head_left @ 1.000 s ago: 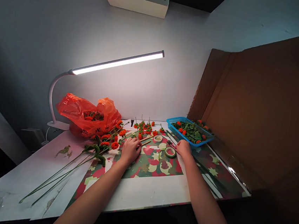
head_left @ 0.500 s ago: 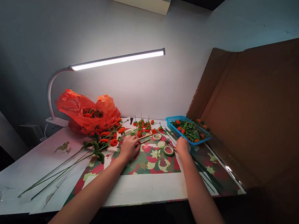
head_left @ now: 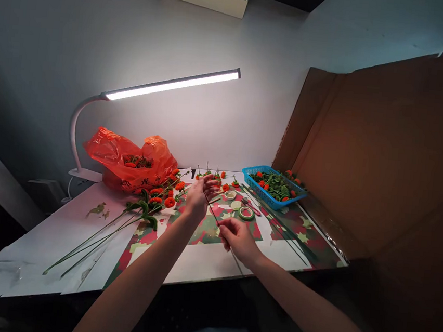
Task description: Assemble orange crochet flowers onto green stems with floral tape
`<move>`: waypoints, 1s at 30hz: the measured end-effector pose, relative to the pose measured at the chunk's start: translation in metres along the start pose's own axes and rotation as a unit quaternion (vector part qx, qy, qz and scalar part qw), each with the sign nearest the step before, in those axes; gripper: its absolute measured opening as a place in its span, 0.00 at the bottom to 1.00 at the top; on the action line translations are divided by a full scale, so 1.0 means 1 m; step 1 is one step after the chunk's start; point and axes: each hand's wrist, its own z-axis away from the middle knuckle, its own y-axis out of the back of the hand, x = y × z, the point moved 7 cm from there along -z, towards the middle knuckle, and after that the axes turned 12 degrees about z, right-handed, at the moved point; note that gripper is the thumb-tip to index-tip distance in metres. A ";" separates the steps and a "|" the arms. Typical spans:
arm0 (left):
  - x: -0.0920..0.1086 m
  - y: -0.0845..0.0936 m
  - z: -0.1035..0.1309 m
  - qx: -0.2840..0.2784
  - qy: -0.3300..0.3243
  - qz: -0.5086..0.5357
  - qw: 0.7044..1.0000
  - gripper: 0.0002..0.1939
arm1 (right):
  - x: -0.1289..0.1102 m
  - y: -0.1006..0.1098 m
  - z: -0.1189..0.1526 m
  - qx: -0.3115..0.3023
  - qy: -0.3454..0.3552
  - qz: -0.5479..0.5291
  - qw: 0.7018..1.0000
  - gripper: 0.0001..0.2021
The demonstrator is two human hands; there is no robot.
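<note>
A thin dark stem (head_left: pixel 212 210) slants between my hands above the patterned mat. My right hand (head_left: pixel 238 239) pinches it at its middle, and its lower end runs down toward the table's front edge. The upper end meets the palm side of my left hand (head_left: pixel 198 198), whose fingers are raised and partly spread. Behind my hands are orange flower heads (head_left: pixel 225 187), a white tape roll (head_left: pixel 230 194), a green tape roll (head_left: pixel 245 213) and a pink-handled tool (head_left: pixel 255 210).
At the back left a red plastic bag (head_left: pixel 113 155) holds flowers, near the lamp (head_left: pixel 76 131). Long-stemmed flowers (head_left: pixel 96 242) lie on the left. A blue basket (head_left: pixel 276 203) and cardboard (head_left: pixel 383 150) stand right, with loose green stems (head_left: pixel 285 232) in front.
My right hand has moved left and toward me from beside the basket, now with a stem in it. My left hand has risen slightly off the mat and its fingers have opened.
</note>
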 end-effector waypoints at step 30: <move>-0.058 0.062 -0.023 0.015 -0.014 -0.171 0.985 0.20 | 0.031 0.047 -0.106 0.016 0.085 0.180 0.980 0.11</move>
